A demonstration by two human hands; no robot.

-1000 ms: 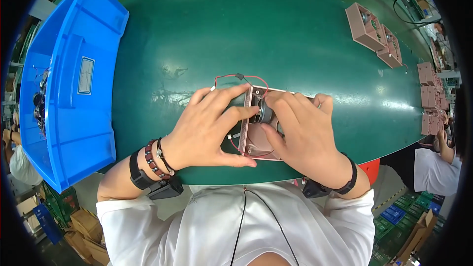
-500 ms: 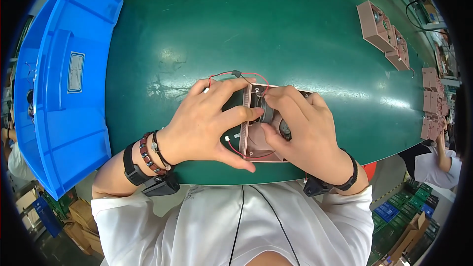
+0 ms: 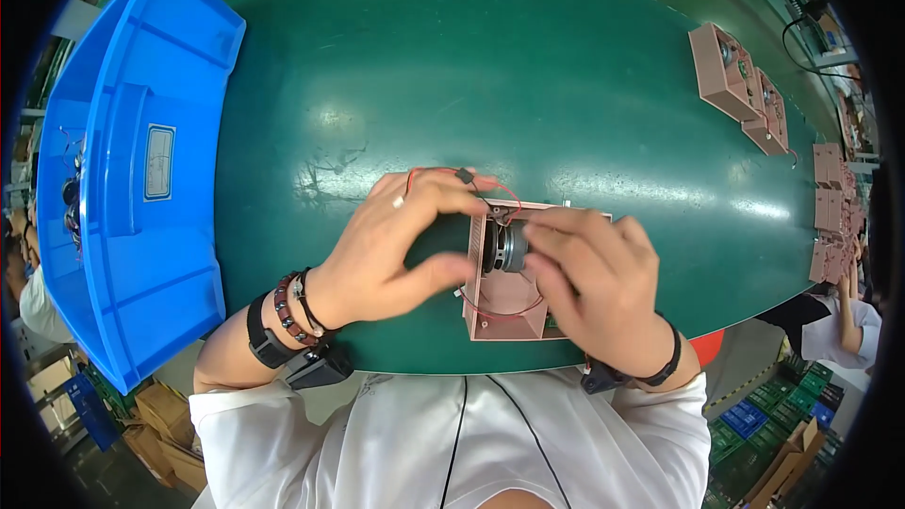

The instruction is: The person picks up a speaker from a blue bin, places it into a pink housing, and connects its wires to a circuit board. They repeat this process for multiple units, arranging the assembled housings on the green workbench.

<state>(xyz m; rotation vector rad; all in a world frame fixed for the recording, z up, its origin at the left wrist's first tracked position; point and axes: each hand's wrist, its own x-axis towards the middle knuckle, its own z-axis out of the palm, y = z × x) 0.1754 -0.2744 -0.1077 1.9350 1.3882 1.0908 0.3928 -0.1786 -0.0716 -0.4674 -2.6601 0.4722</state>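
Note:
A pink open box lies near the table's front edge. Inside it, against its left wall, sits a round speaker with a dark rim and a silvery body. My right hand reaches over the box's right part, its thumb and fingers bent at the speaker's right side. My left hand is at the box's left wall, thumb and fingers apart, fingertips by the upper left corner. Red and black wires with a small black block loop over that corner. Part of the box's right side is hidden under my right hand.
A large blue bin stands at the left, with dark parts inside. Two pink boxes with parts in them lie at the far right of the green table. More pink boxes are stacked beyond, near another person.
My left fingers have drawn back from the speaker to the box's left edge, baring the speaker. The right hand has shifted slightly right. Everything sits a little lower in view.

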